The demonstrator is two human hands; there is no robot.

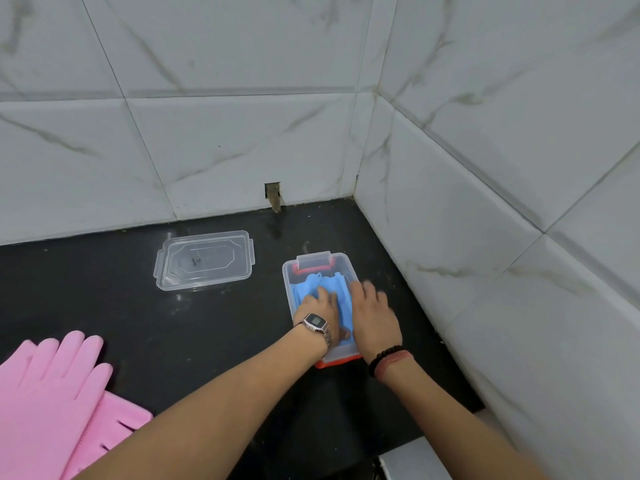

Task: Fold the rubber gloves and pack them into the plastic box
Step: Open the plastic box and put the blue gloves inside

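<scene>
A clear plastic box (289,271) with orange clasps stands on the black counter near the right wall. Folded blue rubber gloves (313,285) lie inside it. My left hand (320,301), with a watch on the wrist, presses flat on the blue gloves inside the box. My right hand (372,308) rests over the box's right rim, fingers spread on the gloves and the rim. The box's clear lid (204,259) lies flat on the counter to the left of the box. Pink rubber gloves (52,393) lie spread at the near left.
White marble-look tiled walls close the counter at the back and right, forming a corner just behind the box. A small hole in the back wall (273,195) sits above the counter. A metal edge (408,459) shows at the bottom right.
</scene>
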